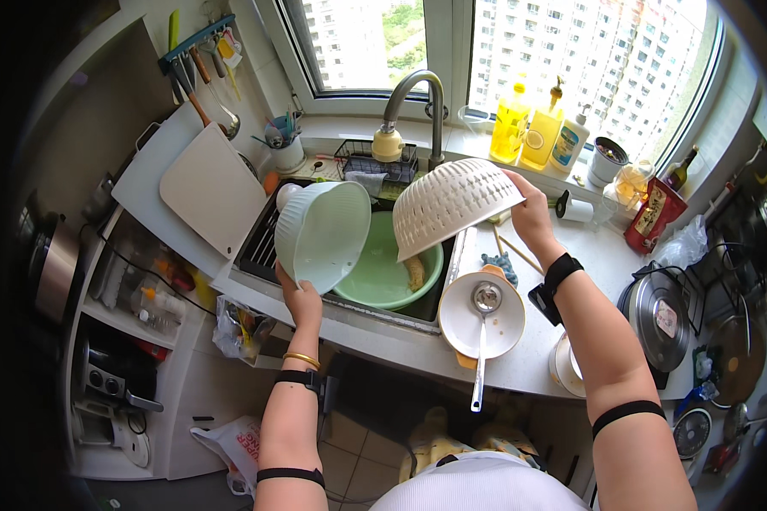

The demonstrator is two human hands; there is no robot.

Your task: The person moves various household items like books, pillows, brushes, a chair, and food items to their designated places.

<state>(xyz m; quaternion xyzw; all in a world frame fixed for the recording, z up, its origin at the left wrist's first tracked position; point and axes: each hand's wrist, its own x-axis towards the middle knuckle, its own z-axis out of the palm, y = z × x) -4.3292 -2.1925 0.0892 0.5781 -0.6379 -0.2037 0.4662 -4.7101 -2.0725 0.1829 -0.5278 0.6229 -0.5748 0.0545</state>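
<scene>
My left hand [299,300] is closed on the rim of a pale mint plastic bowl [324,234], tilted on its side over the sink's left part. With my right hand [530,217] I grip the edge of a white slotted colander [456,204], which is tipped with its outer side up, above the sink's right part. Below them a green basin [375,294] sits in the sink. A yellowish-brown elongated thing [415,273] lies in it; its kind is unclear. The two held vessels are apart.
A faucet [439,111] rises behind the sink. Right of it, a white bowl [460,317] with a ladle [483,349] stands near the counter's front edge. Yellow bottles [509,123] line the windowsill. Cutting boards [213,187] lean at the left; a lidded pan [659,317] is far right.
</scene>
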